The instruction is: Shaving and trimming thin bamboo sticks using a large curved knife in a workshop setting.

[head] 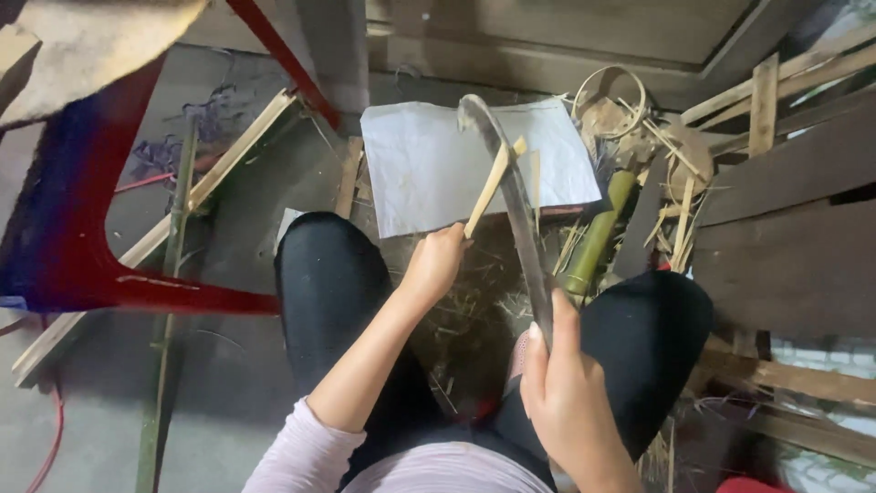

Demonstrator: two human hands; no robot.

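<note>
My left hand grips the near end of a thin pale bamboo strip that slants up and to the right. My right hand is closed around the handle of a long curved blade, thumb lying along its back. The blade points away from me, its hooked tip near the far edge of a white sheet. Strip and blade cross near the strip's far end. My knees in black trousers are on either side of both hands.
A green bamboo section lies right of the blade amid shavings and loose strips. A bamboo ring and wooden planks fill the right side. A red plastic chair stands at left, with long slats on the concrete floor.
</note>
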